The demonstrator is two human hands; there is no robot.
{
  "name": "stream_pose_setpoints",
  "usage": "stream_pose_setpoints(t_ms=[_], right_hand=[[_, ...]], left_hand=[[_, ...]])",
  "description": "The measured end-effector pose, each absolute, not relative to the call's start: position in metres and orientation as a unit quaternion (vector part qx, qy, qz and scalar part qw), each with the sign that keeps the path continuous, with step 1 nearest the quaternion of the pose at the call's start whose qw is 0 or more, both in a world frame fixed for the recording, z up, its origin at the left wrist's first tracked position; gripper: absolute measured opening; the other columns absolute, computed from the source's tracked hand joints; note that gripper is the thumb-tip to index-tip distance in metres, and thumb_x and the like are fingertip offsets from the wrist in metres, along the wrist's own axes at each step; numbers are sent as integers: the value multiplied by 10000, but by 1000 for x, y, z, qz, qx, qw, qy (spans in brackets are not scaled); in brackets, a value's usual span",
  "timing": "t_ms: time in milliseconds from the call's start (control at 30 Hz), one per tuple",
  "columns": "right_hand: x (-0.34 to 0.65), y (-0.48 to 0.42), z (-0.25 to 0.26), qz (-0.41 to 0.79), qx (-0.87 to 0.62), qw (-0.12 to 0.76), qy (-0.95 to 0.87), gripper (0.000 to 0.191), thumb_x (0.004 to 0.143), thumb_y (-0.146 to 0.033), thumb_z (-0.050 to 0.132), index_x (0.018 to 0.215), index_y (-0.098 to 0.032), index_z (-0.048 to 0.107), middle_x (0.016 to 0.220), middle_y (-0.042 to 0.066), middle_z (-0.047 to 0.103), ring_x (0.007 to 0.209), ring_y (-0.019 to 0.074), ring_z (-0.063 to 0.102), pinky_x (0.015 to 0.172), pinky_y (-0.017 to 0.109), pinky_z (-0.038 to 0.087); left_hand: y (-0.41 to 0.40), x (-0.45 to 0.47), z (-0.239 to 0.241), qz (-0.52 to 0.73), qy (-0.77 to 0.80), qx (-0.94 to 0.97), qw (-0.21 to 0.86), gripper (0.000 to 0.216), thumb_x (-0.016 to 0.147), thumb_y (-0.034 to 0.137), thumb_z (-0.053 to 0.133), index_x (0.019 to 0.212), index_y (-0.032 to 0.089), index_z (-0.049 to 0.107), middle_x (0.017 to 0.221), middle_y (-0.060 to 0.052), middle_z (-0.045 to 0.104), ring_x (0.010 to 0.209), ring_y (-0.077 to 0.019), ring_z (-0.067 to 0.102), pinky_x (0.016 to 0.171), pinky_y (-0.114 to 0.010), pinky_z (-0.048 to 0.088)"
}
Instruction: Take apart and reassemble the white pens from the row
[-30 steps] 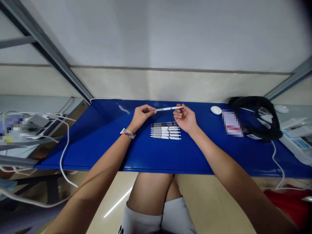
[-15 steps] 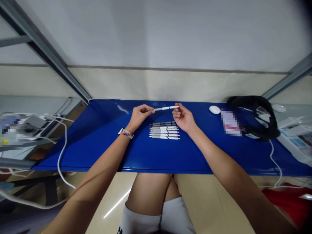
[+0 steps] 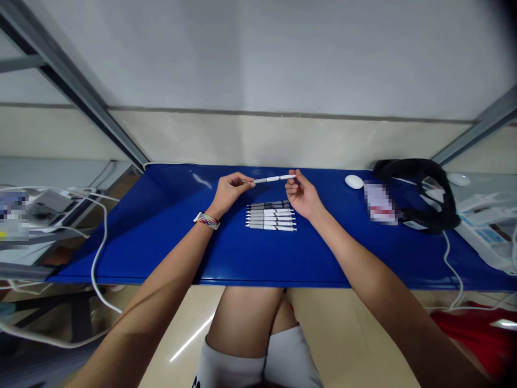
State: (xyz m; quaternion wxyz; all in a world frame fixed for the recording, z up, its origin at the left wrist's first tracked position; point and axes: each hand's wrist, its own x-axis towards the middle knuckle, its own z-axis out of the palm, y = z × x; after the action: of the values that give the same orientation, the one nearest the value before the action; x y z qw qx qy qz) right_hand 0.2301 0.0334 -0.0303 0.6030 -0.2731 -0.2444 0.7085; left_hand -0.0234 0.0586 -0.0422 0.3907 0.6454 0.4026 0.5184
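A white and grey pen (image 3: 274, 178) is held nearly level above the blue table, its right end slightly higher. My left hand (image 3: 231, 193) pinches its left end between thumb and fingers. At the other end, the fingertips of my right hand (image 3: 301, 193) are closed on the pen. Below and between the hands, a row of several pens (image 3: 270, 218) lies side by side on the table, tips to the left. Most have white and grey barrels; those at the far side of the row look darker.
The blue table (image 3: 161, 242) runs up to the wall. To the right are a white computer mouse (image 3: 354, 182), a blurred-out card or packet (image 3: 380, 202) and a black headset with a strap (image 3: 420, 194). White cables (image 3: 105, 237) hang over the left side. Metal posts (image 3: 121, 132) flank the table.
The view has shifted very slightly. Both hands keep the same hold on the pen, and the row of pens lies as before.
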Motion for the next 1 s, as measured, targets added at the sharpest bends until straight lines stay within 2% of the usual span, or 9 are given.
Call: stream_pose_setpoints(t_ms=[100,167,300,400,533,700,833,1000], right_hand=[[233,32,-28,693,-296,594,-282,366,958,-574,747,1027,-215,759,688,-6,645,581,102,552,516,229,489],[236,30,-27,662,-321,586,-339,396,914,-575,783,1069,-211,791,773,24,706,644,125,606,568,257,524],[243,28,-33,494,-393,591,-502,256,795,-391,896,1000,-244,852,816,17,739,683,140,609,609,279,515],[250,28,-39,386,-427,560,-596,153,807,-362,876,926,-267,869,840,29,768,722,173,638,685,326,528],[259,25,-41,325,-454,475,-681,77,822,-309,842,886,-272,863,894,46,809,820,230,700,792,386,536],[266,22,-41,274,-453,420,-737,68,838,-266,805,876,-296,853,906,40,807,882,257,699,844,417,516],[267,23,-44,251,-438,413,-758,100,856,-253,772,847,-316,848,904,34,802,914,271,688,929,464,499],[266,23,-44,250,-440,411,-758,108,849,-245,770,812,-319,840,889,33,789,906,278,675,954,487,489]], left_hand=[[59,-23,-43,522,400,641,395,258,751,384,930,885,194,820,798,-40,767,691,-151,626,688,-307,506],[60,-23,-43,524,402,636,399,268,747,391,929,882,194,806,803,-42,766,701,-156,635,696,-310,511],[60,-27,-41,517,394,639,411,266,750,375,918,879,193,773,792,-34,747,706,-152,644,701,-300,501],[55,-29,-38,485,384,677,398,259,783,368,884,939,200,765,827,-34,750,722,-162,660,710,-303,503],[45,-29,-35,399,395,765,316,254,889,384,782,1093,234,803,859,-41,781,748,-194,683,744,-334,509],[41,-27,-36,347,380,827,227,136,913,342,733,868,265,835,945,-56,827,924,-257,717,906,-408,503],[42,-27,-36,340,363,839,223,140,912,328,723,848,272,834,939,-48,834,918,-256,722,970,-441,484],[42,-25,-36,330,354,849,213,123,890,289,721,830,276,828,929,-32,831,878,-241,723,995,-451,463]])
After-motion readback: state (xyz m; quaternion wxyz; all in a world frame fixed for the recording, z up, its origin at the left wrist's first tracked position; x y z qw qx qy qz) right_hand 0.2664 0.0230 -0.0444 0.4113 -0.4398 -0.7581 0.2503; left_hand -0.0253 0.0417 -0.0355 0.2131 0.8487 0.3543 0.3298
